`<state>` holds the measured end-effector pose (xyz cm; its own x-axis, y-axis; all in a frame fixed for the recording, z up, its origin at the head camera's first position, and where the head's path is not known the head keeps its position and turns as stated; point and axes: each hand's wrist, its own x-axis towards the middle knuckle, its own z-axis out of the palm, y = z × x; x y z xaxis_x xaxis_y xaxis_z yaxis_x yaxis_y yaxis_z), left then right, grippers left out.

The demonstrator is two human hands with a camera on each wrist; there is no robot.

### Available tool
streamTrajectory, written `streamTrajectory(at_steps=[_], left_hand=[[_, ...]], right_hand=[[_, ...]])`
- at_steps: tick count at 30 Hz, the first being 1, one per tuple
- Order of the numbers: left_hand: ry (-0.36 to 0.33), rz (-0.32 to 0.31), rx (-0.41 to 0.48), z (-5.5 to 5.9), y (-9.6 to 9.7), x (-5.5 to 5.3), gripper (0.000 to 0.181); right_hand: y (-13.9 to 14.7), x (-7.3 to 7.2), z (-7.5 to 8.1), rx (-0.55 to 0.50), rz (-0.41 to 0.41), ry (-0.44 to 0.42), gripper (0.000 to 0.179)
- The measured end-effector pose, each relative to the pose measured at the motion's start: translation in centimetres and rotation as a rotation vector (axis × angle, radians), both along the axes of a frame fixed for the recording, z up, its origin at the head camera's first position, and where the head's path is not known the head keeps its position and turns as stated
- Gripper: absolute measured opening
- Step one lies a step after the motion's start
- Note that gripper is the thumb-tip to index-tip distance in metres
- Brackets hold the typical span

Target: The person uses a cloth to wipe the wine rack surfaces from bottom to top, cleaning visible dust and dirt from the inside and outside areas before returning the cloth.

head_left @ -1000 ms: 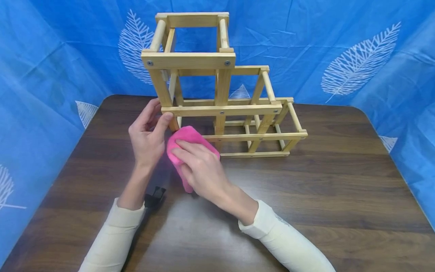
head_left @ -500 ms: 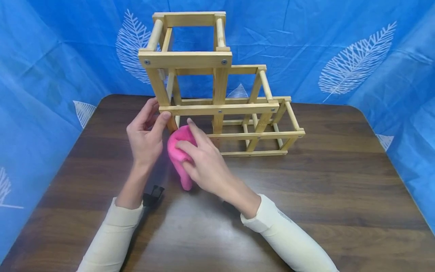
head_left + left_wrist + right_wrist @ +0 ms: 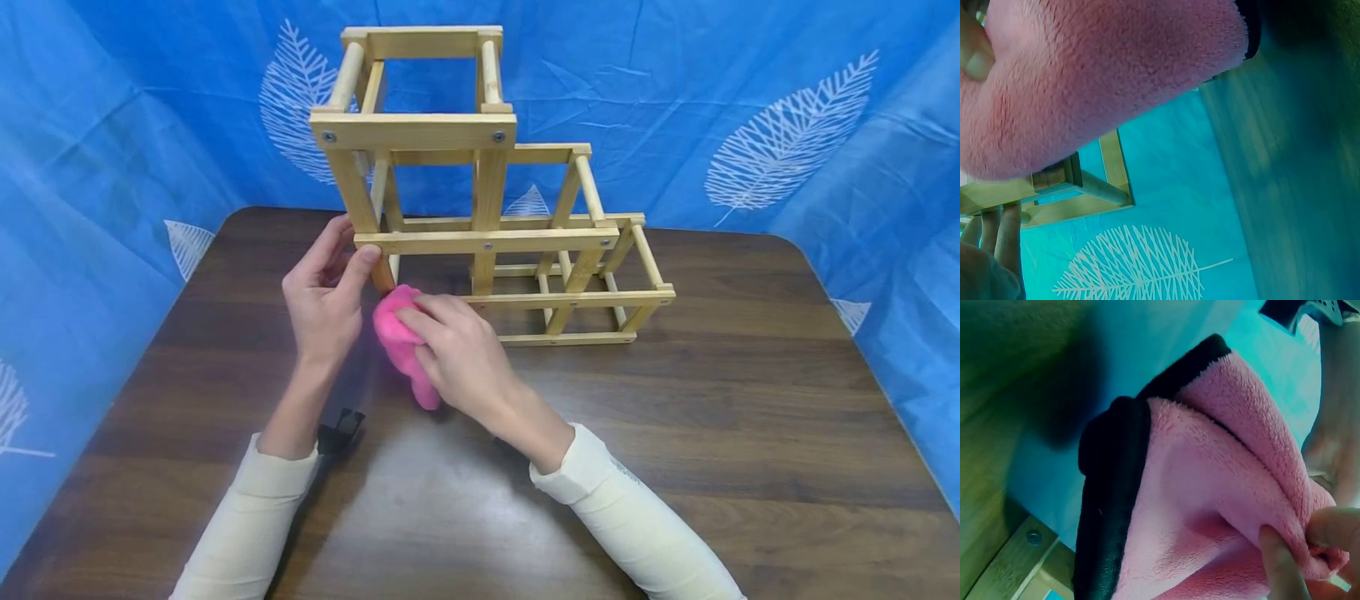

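Observation:
A stepped wooden rack (image 3: pixel 435 242) of pale slats and round dowels stands toward the back of the table, tallest at its left. My left hand (image 3: pixel 324 296) grips its lower left front post, thumb in front and fingers behind. My right hand (image 3: pixel 472 358) pinches a bunched pink plush cloth (image 3: pixel 401 329) against the foot of that same post. In the right wrist view the cloth (image 3: pixel 1210 469) has a dark edging, and thumb and fingertips press into its folds. The cloth (image 3: pixel 1097 81) covers much of the left wrist view, hiding part of the rack.
The dark wood-grain table (image 3: pixel 712 433) lies under everything. A blue curtain (image 3: pixel 660 92) with white leaf prints hangs close behind the rack and along both sides. A black strap with a buckle (image 3: pixel 343 423) shows beside the left wrist.
The right hand has shifted the cloth about at the post's foot, and it is now more tightly bunched with a smaller spread. The left hand keeps its grip on the post.

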<state>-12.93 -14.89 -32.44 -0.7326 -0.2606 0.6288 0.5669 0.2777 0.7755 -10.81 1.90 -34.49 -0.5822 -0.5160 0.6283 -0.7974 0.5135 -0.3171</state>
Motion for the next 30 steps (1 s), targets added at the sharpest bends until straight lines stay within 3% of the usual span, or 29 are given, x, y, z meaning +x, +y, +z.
streamTrajectory(at_steps=[6,26,30], left_hand=[[-0.05,0.019,-0.008,0.0,0.1,0.3,0.037],[-0.085,0.002,0.017,0.4,0.1,0.2,0.037],[-0.074,0.005,0.01,0.4,0.0,0.1,0.036]], right_hand=[[1.2,0.9,-0.4,-0.012,-0.083,0.07,0.029],[8.8,1.8,-0.8,-0.146,-0.251,0.068,0.045],[9.6,1.9,-0.9,-0.133,-0.28,0.07,0.045]])
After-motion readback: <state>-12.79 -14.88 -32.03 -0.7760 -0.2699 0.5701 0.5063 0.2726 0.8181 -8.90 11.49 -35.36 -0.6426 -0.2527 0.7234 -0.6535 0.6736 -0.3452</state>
